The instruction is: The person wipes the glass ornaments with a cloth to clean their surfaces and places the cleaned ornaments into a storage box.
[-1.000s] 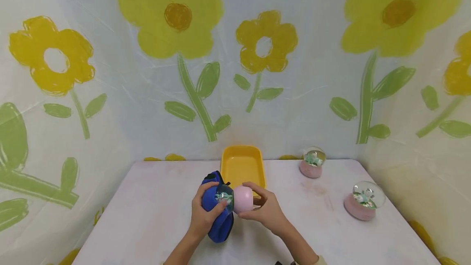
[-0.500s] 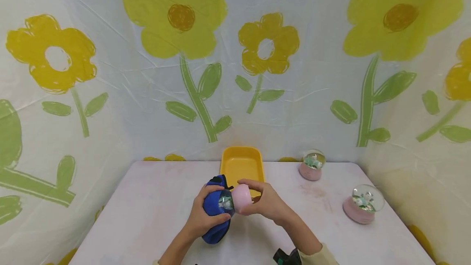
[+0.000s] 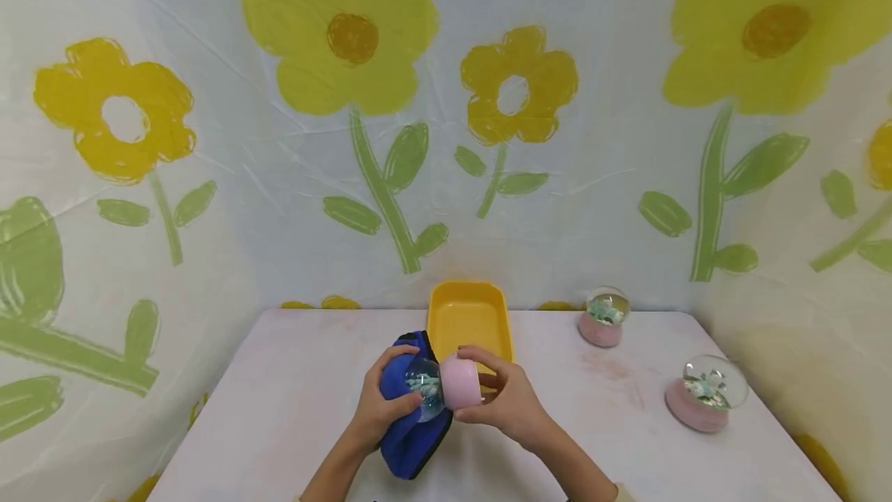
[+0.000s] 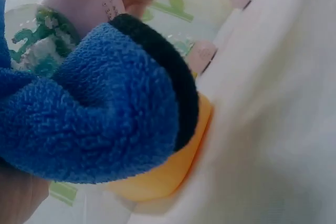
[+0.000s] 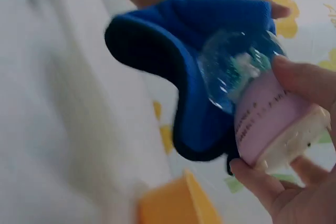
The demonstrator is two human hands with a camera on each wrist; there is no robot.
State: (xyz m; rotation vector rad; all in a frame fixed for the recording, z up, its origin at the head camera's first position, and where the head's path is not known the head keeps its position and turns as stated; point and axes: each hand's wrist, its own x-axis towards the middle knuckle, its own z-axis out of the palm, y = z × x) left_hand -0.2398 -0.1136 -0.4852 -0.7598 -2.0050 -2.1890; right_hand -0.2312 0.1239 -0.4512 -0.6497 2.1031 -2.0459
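Observation:
A snow globe with a pink base point(image 3: 461, 382) is held sideways above the table, its clear dome point(image 3: 427, 390) pointing left. My right hand point(image 3: 512, 401) grips the base between thumb and fingers; the base's pale underside point(image 5: 294, 142) shows in the right wrist view. With my left hand point(image 3: 382, 401) I hold a blue cloth point(image 3: 414, 440) with black edging round the dome, the thumb on the front of the dome. In the left wrist view the fluffy cloth point(image 4: 105, 114) covers much of the left hand. Small green and white figures show inside the dome.
Behind the hands stands a yellow tray point(image 3: 470, 324). Two more snow globes with pink bases stand on the right: one at the back point(image 3: 603, 318), another nearer the right edge point(image 3: 705, 393). A flowered sheet point(image 3: 592, 177) hangs behind the table point(image 3: 293, 378).
The globe has turned a little between my hands, and more of the dome shows now. The cloth's lower end hangs slightly lower and further right. Both hands keep their hold.

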